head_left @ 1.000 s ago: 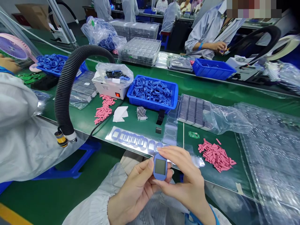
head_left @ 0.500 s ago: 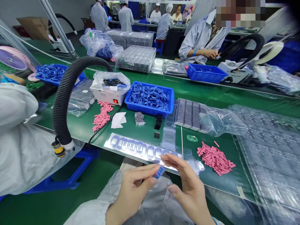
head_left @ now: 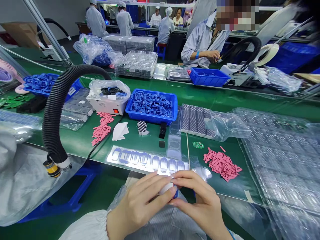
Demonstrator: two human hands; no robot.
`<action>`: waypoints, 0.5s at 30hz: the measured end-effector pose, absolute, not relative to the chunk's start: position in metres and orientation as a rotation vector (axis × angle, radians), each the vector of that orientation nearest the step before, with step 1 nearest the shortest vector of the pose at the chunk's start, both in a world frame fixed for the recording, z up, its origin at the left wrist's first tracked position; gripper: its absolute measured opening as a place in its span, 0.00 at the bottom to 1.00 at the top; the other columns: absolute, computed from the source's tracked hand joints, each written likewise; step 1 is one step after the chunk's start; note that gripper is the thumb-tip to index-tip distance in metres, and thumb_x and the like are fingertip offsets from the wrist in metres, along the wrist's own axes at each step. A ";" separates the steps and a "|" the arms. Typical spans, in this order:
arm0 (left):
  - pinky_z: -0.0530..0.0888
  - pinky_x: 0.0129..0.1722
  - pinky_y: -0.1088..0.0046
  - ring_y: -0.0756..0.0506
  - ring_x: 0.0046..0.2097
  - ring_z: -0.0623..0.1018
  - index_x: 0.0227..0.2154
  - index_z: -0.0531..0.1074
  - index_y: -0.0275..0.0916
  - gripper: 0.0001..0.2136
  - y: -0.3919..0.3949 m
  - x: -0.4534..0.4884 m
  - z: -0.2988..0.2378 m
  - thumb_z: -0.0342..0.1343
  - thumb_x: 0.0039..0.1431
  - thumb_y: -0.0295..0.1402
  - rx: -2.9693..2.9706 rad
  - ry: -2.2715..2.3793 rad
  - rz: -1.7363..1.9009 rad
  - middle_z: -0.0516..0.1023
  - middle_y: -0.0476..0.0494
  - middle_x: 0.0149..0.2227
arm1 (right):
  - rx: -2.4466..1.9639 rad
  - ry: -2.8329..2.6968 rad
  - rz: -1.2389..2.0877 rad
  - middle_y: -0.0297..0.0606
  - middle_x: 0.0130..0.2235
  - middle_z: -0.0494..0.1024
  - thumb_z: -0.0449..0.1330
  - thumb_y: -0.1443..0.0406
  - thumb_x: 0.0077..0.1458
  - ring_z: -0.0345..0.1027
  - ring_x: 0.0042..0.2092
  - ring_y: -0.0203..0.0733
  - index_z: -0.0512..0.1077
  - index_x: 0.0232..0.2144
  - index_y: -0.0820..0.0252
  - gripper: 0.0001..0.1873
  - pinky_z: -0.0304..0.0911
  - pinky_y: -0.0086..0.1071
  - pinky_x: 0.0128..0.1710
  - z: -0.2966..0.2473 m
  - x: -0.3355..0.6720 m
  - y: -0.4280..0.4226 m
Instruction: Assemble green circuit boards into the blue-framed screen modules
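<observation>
Above my lap, just off the table's front edge, my left hand (head_left: 140,200) pinches a small blue plastic casing (head_left: 176,194) with a whitish face. My right hand (head_left: 197,200) has its thumb and fingertips closed on the same casing from the right. Fingers cover most of the part, so its details are hidden. Just beyond the hands lies a shiny sheet (head_left: 110,157) carrying a row of oval film pieces. To the right of my right hand is a heap of pink strips (head_left: 222,164), with a small green circuit board (head_left: 198,145) behind it.
A blue bin (head_left: 152,119) of blue casings stands mid-table. Left of it are a white box (head_left: 103,106), more pink strips (head_left: 101,128) and a black hose (head_left: 51,116) arching over the edge. Plastic trays (head_left: 280,160) cover the right side. A co-worker (head_left: 200,43) sits opposite.
My right hand, apart from the casing before, has come in from the right and closed on it. The casing is turned, showing a whitish face. The camera view has shifted slightly rightward.
</observation>
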State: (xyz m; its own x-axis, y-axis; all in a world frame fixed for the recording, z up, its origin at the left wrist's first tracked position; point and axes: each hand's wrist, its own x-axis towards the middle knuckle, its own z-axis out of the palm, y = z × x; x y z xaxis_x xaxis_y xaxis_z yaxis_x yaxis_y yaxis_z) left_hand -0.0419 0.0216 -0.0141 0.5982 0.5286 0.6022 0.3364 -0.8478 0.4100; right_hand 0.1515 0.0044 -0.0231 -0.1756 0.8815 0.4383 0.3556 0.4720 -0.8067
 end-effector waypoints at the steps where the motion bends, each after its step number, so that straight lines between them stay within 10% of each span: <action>1: 0.73 0.50 0.60 0.42 0.48 0.78 0.57 0.61 0.34 0.22 0.022 -0.043 -0.014 0.52 0.59 0.23 2.607 0.697 1.082 0.81 0.33 0.43 | -1.050 -1.774 0.650 0.38 0.39 0.75 0.66 0.63 0.48 0.72 0.40 0.38 0.71 0.41 0.54 0.16 0.70 0.29 0.40 -0.023 0.152 0.004; 8: 0.73 0.50 0.61 0.42 0.51 0.76 0.63 0.42 0.34 0.36 0.026 -0.048 -0.022 0.55 0.56 0.22 2.651 0.648 1.147 0.78 0.30 0.48 | -0.994 -1.908 0.515 0.41 0.39 0.77 0.65 0.64 0.48 0.73 0.40 0.40 0.70 0.43 0.58 0.18 0.71 0.28 0.39 -0.016 0.158 0.006; 15: 0.72 0.52 0.64 0.40 0.51 0.76 0.62 0.51 0.45 0.44 0.027 -0.035 -0.029 0.68 0.43 0.28 2.186 0.675 1.328 0.74 0.35 0.53 | -0.930 -1.861 0.525 0.40 0.37 0.79 0.64 0.64 0.50 0.74 0.37 0.39 0.71 0.43 0.58 0.16 0.72 0.29 0.36 -0.015 0.166 0.010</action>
